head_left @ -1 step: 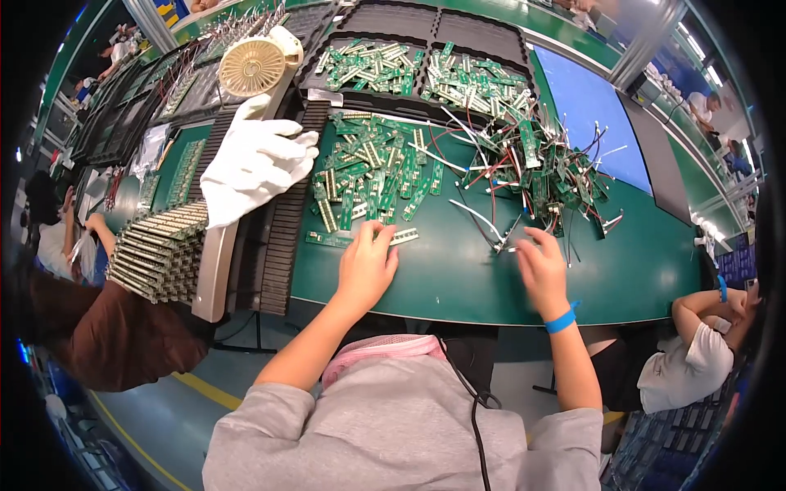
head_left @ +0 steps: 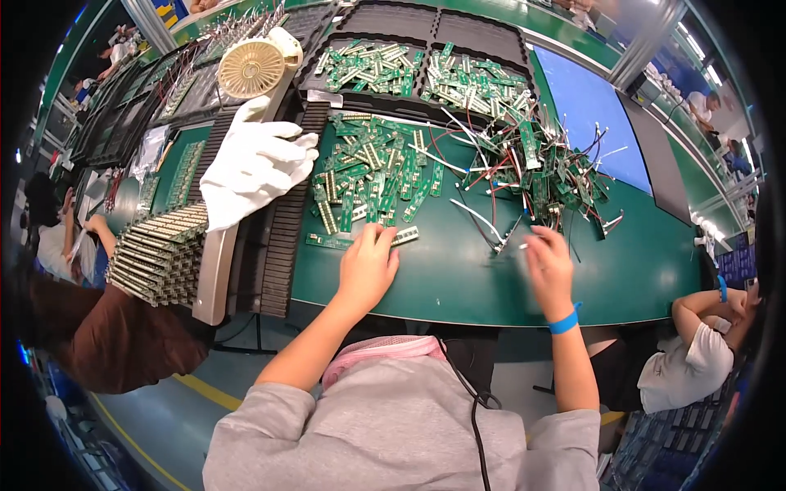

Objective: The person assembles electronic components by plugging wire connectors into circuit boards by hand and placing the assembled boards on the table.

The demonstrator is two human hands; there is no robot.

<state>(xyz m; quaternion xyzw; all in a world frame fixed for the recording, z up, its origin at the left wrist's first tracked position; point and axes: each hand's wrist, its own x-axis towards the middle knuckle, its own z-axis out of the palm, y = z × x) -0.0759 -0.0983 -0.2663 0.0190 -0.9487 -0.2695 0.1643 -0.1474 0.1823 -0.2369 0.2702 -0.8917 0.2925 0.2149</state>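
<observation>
My left hand (head_left: pixel 368 266) is closed at the table's near side, its fingertips on a narrow green circuit board (head_left: pixel 330 241). Beside those fingers juts a light-coloured board end (head_left: pixel 405 236); whether it belongs to the same board, I cannot tell. My right hand (head_left: pixel 548 266), with a blue band at the wrist, is raised, thumb and fingers pinched. A small white piece (head_left: pixel 524 245) shows at its fingertips, blurred. Just beyond is a tangled heap of circuit boards with red, black and white wires (head_left: pixel 557 176). Loose green circuit boards (head_left: pixel 377 168) lie in a pile ahead of my left hand.
Black trays (head_left: pixel 381 100) of boards stand at the back. Left are a white glove (head_left: pixel 254 164), a small beige fan (head_left: pixel 252 69), a dark ribbed rail (head_left: pixel 282 254) and stacked boards (head_left: pixel 155 258). A blue mat (head_left: pixel 594 123) lies far right. Other people sit on both sides.
My right hand has shifted slightly to the right, away from the wires, with the small white piece at its fingertips. My left hand has barely moved.
</observation>
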